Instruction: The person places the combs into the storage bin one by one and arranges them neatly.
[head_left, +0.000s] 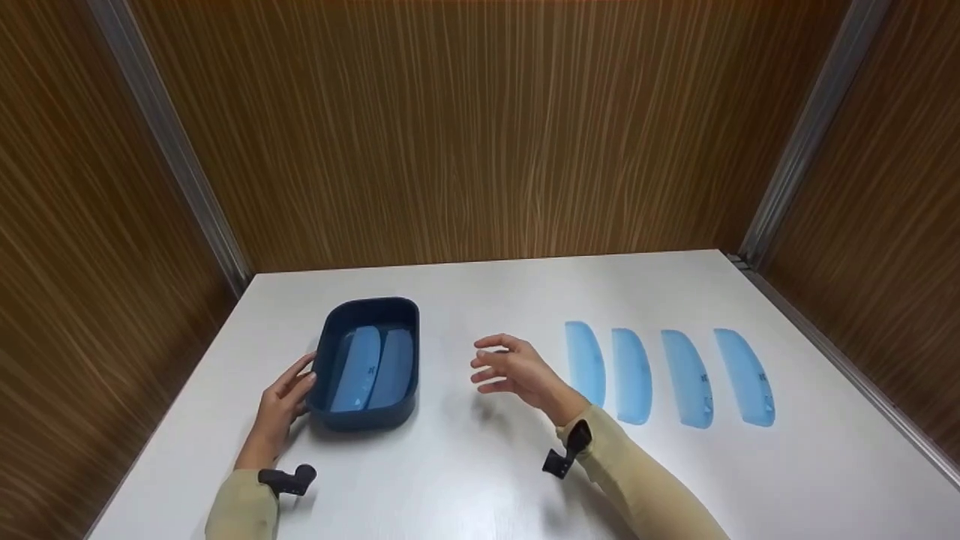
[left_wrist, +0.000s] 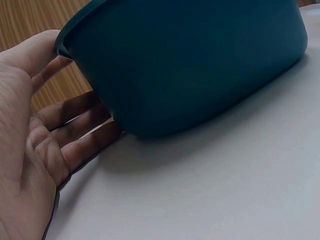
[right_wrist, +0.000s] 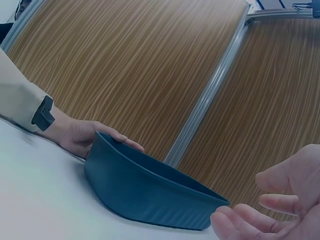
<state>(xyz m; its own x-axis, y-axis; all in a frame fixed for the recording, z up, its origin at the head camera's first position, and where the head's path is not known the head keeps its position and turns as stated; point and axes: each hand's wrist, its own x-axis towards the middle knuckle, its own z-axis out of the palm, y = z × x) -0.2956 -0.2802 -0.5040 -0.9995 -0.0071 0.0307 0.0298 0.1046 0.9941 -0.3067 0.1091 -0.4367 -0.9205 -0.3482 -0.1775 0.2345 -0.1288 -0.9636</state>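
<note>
My left hand (head_left: 280, 409) holds the near left side of a dark blue plastic basin (head_left: 362, 421). In the left wrist view its thumb (left_wrist: 42, 47) lies at the rim, and the other fingers rest against the outer wall. Inside the basin lie a light blue half-moon-shaped flat piece (head_left: 360, 369) and a darker blue one (head_left: 393, 367), side by side. My right hand (head_left: 521, 373) hovers over the table to the right of the basin, fingers apart and loosely bent, holding nothing.
Several flat light blue half-moon pieces (head_left: 684, 379) lie in a row on the white table (head_left: 450, 480), right of my right hand; my right forearm passes close by the leftmost one (head_left: 587, 360). Wood-patterned panels (head_left: 480, 135) with metal posts enclose the back and sides.
</note>
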